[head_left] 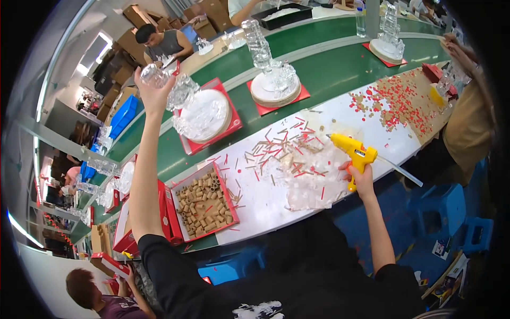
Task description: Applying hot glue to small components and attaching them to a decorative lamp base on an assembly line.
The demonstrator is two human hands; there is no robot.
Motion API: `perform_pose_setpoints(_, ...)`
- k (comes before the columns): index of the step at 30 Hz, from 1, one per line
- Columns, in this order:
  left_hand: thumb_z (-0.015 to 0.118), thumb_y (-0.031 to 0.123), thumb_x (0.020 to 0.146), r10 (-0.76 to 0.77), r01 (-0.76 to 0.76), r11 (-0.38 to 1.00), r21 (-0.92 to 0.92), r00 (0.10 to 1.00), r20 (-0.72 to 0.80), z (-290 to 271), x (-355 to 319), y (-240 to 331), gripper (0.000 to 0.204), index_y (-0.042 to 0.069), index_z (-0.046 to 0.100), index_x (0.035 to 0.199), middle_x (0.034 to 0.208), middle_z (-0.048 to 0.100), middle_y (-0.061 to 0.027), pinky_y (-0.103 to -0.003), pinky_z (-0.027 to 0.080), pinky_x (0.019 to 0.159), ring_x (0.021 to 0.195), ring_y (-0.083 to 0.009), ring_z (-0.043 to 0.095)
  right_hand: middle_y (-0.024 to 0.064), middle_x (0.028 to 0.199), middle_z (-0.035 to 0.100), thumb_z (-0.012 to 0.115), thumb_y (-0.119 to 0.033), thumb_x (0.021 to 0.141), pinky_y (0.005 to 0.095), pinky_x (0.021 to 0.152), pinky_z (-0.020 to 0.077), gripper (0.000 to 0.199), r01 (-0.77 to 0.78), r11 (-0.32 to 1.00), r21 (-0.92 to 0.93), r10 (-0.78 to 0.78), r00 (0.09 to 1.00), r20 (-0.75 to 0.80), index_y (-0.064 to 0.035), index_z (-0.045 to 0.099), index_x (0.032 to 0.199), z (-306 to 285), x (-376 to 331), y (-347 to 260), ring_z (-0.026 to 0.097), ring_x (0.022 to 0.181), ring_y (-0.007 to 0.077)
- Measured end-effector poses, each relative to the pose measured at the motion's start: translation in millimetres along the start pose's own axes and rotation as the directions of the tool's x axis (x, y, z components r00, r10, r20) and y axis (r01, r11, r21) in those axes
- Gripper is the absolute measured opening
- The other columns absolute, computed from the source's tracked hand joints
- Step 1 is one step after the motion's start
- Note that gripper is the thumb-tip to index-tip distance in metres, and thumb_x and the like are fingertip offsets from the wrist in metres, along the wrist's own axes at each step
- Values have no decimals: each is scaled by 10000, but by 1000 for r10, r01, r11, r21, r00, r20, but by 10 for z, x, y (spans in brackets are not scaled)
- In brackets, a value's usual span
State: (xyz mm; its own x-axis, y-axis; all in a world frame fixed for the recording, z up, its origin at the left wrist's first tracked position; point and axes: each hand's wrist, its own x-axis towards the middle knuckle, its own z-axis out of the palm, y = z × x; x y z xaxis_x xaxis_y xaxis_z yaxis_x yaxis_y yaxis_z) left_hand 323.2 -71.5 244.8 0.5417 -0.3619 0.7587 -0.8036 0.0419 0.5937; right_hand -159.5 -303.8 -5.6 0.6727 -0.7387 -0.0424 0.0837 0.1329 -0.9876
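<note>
Assembly bench seen from above, a long white worktop (276, 196) running beside a green conveyor belt (329, 69); left hand (152, 91) raised high on an outstretched bare forearm, fingers closed around a clear, faceted crystal-like piece (155, 75) held above the belt; right hand (362, 178) wrapped around the grip of a yellow glue gun (355, 153), its nozzle pointing left over the worktop and a translucent glue stick (399, 171) protruding from its rear; just left of the nozzle, a scatter of thin red and tan sticks (284, 146) on a crinkled clear plastic sheet (313, 181); nearer the person's left, a shallow red-rimmed tray (232, 204) filled with short tan cylindrical tubes (204, 204); on the belt below the raised hand, a square red base (235, 123) bearing a round white disc and a glossy transparent ornament (204, 114), partly built; further along, a second red base carrying a tall clear tower (260, 48) on stacked round discs, and a third such tower (389, 32) toward the far right; small red and tan round pieces (396, 98) strewn over the worktop's far end, where another person's hands (458, 50) are at work; blue plastic stools (441, 210) below the bench edge; other workers seated along the opposite side of the belt
</note>
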Motion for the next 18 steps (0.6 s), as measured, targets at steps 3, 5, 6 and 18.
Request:
perform_pose_setpoints(3,832,83,682,-121,96,945,314,991,61,-357,0,-556,825,0,329,1330,1191,580,-156,-324,474,933,1088,-217,584,110,883,665,542,-84,852,239,563,512,225,-1,1000,11,1,1000,22,12,549,1055,0,17,-36,626,682,138)
perform_pose_setpoints(5,844,119,662,-130,130,966,225,991,-12,-468,-140,-889,759,-6,394,1261,1144,598,-142,-334,472,924,1055,-217,595,113,895,660,545,-69,851,251,577,535,251,11,999,46,-12,1000,9,28,547,1083,26,26,-16,646,738,161)
perform_pose_setpoints(6,856,155,642,-151,159,979,130,986,-73,-487,-154,-971,697,-12,459,1191,1096,616,-128,-345,470,914,1022,-218,607,113,895,660,545,-69,851,251,577,535,251,27,999,36,-27,1000,7,28,547,1083,17,37,-6,646,738,161)
perform_pose_setpoints(18,744,453,707,-100,154,539,828,988,-118,-844,-429,-874,812,-77,452,1247,1259,484,-298,-426,372,1020,1175,-395,490,121,964,654,556,-234,906,281,712,529,391,39,999,20,-39,999,32,-5,482,1215,-51,1,171,645,777,169)
